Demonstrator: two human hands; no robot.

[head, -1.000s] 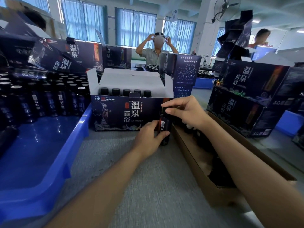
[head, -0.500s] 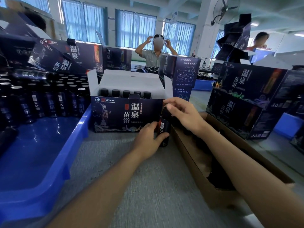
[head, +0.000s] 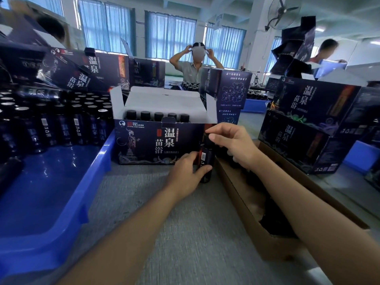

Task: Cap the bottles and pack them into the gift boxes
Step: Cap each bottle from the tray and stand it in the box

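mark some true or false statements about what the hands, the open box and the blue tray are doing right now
1. The left hand grips a bottle standing on the table. True.
2. The right hand lies flat on the table. False: its fingers pinch the cap on top of the bottle.
3. The open gift box is empty. False: a row of capped bottles stands inside it.
4. The blue tray holds many bottles. True.

Bottles point(head: 158, 116) in gift box point(head: 156, 142) — crate point(head: 67, 198) left, carton point(head: 255, 212) right.
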